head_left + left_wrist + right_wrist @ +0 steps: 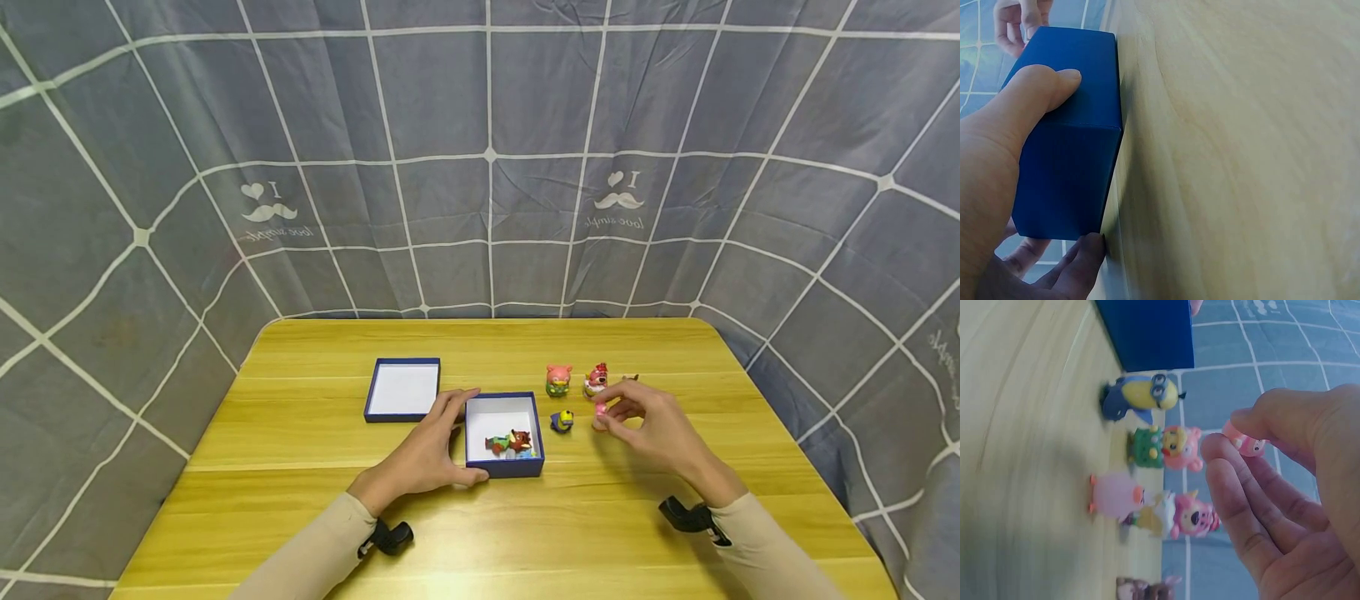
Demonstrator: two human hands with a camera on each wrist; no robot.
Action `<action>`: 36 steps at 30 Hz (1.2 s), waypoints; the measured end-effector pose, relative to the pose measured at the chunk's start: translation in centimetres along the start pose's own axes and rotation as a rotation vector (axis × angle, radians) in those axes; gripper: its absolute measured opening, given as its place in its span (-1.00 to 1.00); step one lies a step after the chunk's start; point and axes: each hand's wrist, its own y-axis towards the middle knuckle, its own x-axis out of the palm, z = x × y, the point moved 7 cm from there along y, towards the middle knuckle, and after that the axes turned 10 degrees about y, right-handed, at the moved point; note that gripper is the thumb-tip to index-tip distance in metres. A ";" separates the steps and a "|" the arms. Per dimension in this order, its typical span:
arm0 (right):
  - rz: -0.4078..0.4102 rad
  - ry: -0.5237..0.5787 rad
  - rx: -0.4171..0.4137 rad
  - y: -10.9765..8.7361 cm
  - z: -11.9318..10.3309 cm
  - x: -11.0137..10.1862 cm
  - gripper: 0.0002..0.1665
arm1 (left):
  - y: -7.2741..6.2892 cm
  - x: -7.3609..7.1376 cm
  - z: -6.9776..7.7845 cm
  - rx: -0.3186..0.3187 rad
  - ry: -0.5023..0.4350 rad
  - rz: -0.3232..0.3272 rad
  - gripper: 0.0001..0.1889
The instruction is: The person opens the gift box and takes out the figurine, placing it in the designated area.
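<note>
My left hand (423,454) grips a dark blue open box (504,469) by its left side, thumb on the near wall and fingers at the far corner. Inside the white interior lies a brown-headed figurine (517,442) in green, with a pale blue piece partly hidden beneath. To the right of the box, my right hand (656,421) pinches a small pink figurine (1250,445) between thumb and fingertips, mostly covered by them. In the right wrist view, a pale pink figurine with orange feet (1116,495) stands on the table below that hand.
A yellow-and-blue minion figurine (562,421) is right of the box. Behind it stand a pink-and-green figurine (558,381) and a pink bear figurine (596,380). A brown figurine (1147,590) stands further right. The shallow blue lid (403,390) lies at left, white inside up.
</note>
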 end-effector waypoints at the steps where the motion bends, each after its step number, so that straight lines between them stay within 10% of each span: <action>1: 0.004 -0.003 0.007 -0.1 0.1 -0.2 -0.59 | 0.0 0.0 0.0 0.001 -0.001 0.001 0.35; 36: -0.015 -0.090 0.230 -2.1 6.3 -3.0 -0.74 | 0.1 0.0 0.0 -0.007 0.009 0.002 0.34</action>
